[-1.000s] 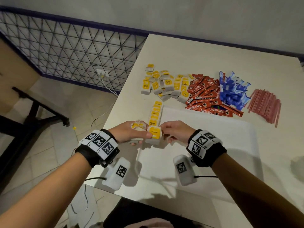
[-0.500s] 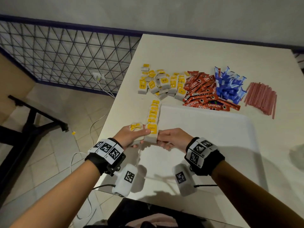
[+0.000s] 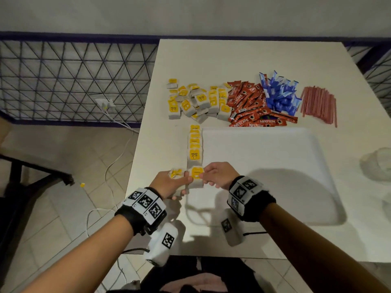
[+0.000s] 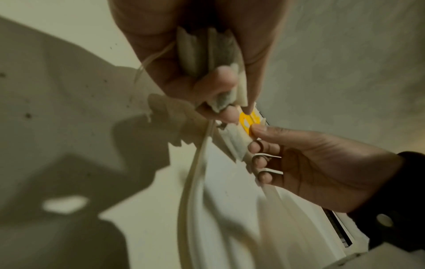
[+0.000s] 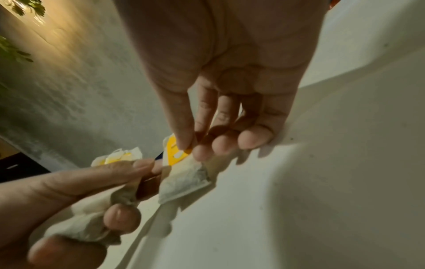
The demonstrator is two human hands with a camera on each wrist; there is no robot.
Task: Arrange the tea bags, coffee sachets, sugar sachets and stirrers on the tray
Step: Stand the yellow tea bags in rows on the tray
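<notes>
A white tray (image 3: 275, 166) lies on the table's near half. A row of yellow-tagged tea bags (image 3: 194, 144) runs along its left edge. My right hand (image 3: 215, 175) pinches the yellow tag of one tea bag (image 3: 196, 176) at the near end of that row, seen too as tea bag (image 5: 184, 174) and tea bag (image 4: 241, 138). My left hand (image 3: 171, 183) grips a bunch of tea bags (image 4: 211, 60) in its palm, and its thumb and fingertip touch the pinched bag. Loose tea bags (image 3: 194, 100), red coffee sachets (image 3: 251, 106), blue sugar sachets (image 3: 279, 94) and pink stirrers (image 3: 319, 104) lie beyond the tray.
The table's left edge (image 3: 135, 161) drops to a tiled floor with white cables (image 3: 112, 161). A metal grid fence (image 3: 63, 81) stands at the left. A pale translucent object (image 3: 378, 166) sits at the right edge of the table.
Both hands stayed together at the near end of the tea-bag row, with the tea bag held between them. The head view shifted slightly; the piles did not move.
</notes>
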